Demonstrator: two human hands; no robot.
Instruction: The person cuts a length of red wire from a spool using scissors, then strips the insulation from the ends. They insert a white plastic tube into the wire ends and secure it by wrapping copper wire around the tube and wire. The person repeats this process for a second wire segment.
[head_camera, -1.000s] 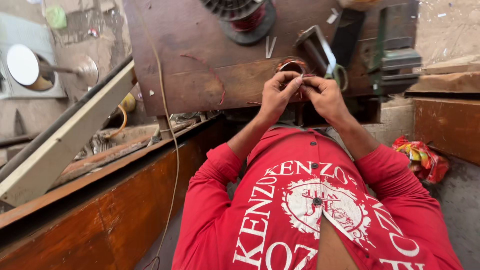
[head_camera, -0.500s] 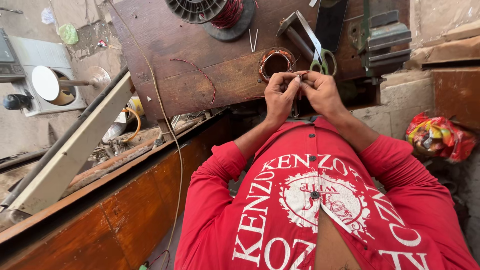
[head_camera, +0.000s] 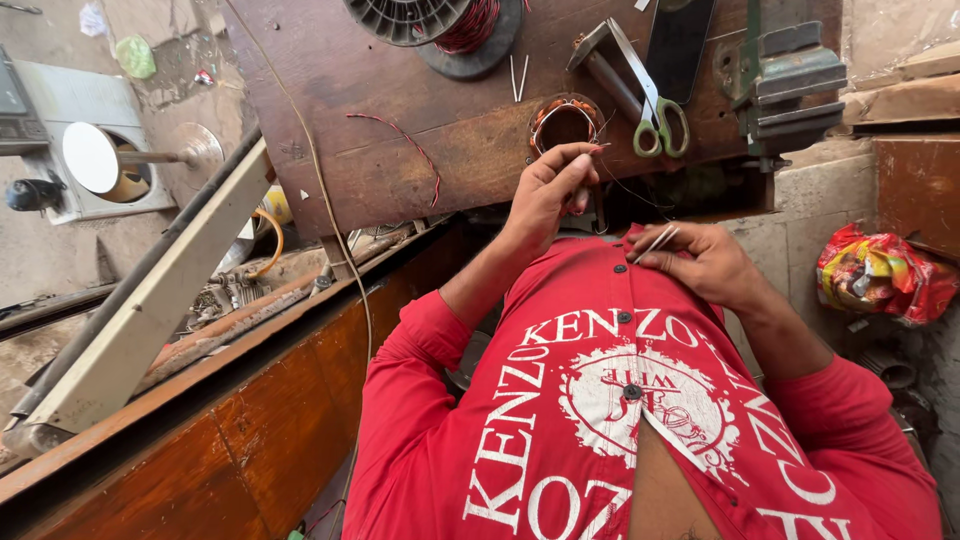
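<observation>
Head view, thin wire (head_camera: 612, 186) in left grip (head_camera: 552, 190)

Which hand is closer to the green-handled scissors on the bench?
Left. The left hand is just beside the scissors, near the copper coil; the right hand is lower, against the red shirt.

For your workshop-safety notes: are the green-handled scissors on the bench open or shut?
Shut. On the scissors the blades lie together as one strip and the two green loops sit side by side.
</observation>
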